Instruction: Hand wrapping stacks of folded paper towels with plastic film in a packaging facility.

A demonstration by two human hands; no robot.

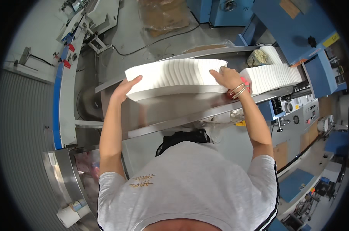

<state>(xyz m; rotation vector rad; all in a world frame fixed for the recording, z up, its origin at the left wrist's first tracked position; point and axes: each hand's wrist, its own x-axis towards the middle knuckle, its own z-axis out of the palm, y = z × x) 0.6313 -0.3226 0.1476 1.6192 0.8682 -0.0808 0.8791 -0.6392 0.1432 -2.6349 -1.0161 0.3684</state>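
The left hand [123, 89] and right hand [229, 78] clasped opposite ends of a long white stack [174, 75] over the metal trough [163, 111], beside a second white stack [274, 77]. If end pressure slackened, the held layers could fan out and drop.

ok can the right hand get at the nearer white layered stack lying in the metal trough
Probably, though not without letting go: the right hand grips one end of the raised white layered stack. The lying stack is just to that hand's right, its top mostly uncovered.
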